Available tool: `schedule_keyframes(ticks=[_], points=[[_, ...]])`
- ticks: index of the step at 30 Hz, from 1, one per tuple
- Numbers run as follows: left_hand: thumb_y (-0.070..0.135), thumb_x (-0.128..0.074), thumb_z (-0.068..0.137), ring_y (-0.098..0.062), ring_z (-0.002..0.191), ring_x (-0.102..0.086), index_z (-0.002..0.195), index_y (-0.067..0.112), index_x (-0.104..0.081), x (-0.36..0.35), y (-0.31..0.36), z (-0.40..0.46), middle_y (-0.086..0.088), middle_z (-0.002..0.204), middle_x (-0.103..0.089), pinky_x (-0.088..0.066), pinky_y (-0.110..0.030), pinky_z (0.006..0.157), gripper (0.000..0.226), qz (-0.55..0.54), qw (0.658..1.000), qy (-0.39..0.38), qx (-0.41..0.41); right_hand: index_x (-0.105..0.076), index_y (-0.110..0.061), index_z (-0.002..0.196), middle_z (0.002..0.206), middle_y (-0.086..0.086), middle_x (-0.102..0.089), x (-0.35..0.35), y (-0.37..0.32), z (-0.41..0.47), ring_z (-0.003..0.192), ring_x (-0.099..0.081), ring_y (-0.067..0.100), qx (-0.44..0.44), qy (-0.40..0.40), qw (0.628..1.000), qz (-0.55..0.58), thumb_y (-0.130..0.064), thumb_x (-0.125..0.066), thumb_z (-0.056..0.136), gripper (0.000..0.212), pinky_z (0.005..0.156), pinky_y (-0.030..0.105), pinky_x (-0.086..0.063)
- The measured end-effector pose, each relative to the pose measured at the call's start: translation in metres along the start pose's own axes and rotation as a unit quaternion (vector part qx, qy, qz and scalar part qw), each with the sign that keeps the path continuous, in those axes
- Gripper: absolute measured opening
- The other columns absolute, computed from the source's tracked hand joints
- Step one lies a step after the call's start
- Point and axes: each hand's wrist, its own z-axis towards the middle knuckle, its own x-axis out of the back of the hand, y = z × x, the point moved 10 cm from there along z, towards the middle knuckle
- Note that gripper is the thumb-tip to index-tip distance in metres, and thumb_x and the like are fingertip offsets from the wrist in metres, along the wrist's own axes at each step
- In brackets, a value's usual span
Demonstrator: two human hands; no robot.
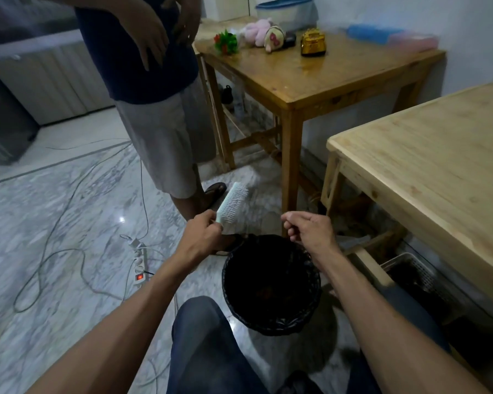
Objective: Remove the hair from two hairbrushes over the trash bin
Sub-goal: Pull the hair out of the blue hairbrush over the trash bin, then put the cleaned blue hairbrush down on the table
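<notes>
My left hand (204, 233) grips the handle of a pale green hairbrush (232, 204), its head tilted up and to the right, bristles facing right. My right hand (308, 227) hovers over the far rim of the trash bin (313, 297), fingers curled and pinched together; whether any hair is between them is too fine to tell. The bin is round, lined with a black bag, and stands on the floor between my knees. Only one hairbrush is in view.
Another person stands just beyond the brush, one sandalled foot (215, 190) near it. A power strip (139, 264) and cables lie on the marble floor at left. A light wooden table (427, 177) is at right, a darker one (310, 78) behind it with toys.
</notes>
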Motion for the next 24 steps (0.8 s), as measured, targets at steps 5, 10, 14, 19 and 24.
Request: schedule_keyframes(ticks=[5, 10, 14, 19, 24], points=[[0.026, -0.051, 0.083, -0.017, 0.051, -0.058, 0.096, 0.012, -0.066, -0.018, 0.002, -0.009, -0.008, 0.07, -0.065, -0.047, -0.03, 0.044, 0.024, -0.019, 0.998, -0.054, -0.007, -0.078, -0.013, 0.115, 0.102, 0.0, -0.076, -0.009, 0.019, -0.007, 0.094, -0.068, 0.01, -0.032, -0.087, 0.985, -0.145, 0.0, -0.068, 0.093, 0.028, 0.087, 0.022, -0.056], [0.022, -0.064, 0.088, -0.014, 0.045, -0.058, 0.098, 0.009, -0.062, -0.031, 0.013, -0.016, -0.006, 0.067, -0.068, -0.048, -0.029, 0.042, 0.017, -0.046, 0.994, -0.086, -0.041, -0.057, -0.019, 0.144, 0.134, 0.002, -0.065, -0.029, 0.017, -0.012, 0.116, -0.067, 0.018, -0.053, -0.112, 0.984, -0.132, -0.03, -0.064, 0.101, 0.046, 0.104, 0.04, -0.054], [0.004, -0.066, 0.087, -0.018, 0.042, -0.054, 0.1, 0.002, -0.058, -0.039, 0.02, -0.023, -0.004, 0.06, -0.065, -0.046, -0.029, 0.043, 0.016, -0.137, 0.981, -0.133, -0.031, -0.067, -0.016, 0.127, 0.115, 0.003, -0.075, -0.042, 0.0, -0.009, 0.102, -0.074, 0.019, -0.042, -0.104, 0.993, -0.03, -0.028, -0.064, 0.101, 0.029, 0.076, 0.028, -0.061], [-0.006, -0.061, 0.091, -0.02, 0.042, -0.056, 0.103, -0.001, -0.058, -0.032, 0.045, -0.034, -0.014, 0.068, -0.062, -0.049, -0.029, 0.04, 0.014, -0.202, 0.967, -0.15, -0.039, -0.072, -0.004, 0.115, 0.086, 0.003, -0.08, -0.038, -0.04, -0.01, 0.074, -0.077, 0.011, 0.003, -0.057, 0.998, 0.019, -0.017, -0.07, 0.097, 0.022, 0.066, 0.023, -0.061], [-0.006, -0.059, 0.092, -0.017, 0.049, -0.06, 0.123, 0.006, -0.06, -0.021, 0.081, -0.039, -0.008, 0.076, -0.067, -0.056, -0.031, 0.048, 0.033, -0.186, 0.968, -0.143, -0.091, -0.075, -0.011, 0.111, 0.095, 0.007, -0.081, -0.019, -0.091, -0.021, 0.083, -0.076, 0.015, 0.048, -0.019, 0.999, 0.002, -0.021, -0.071, 0.097, 0.018, 0.073, 0.027, -0.061]])
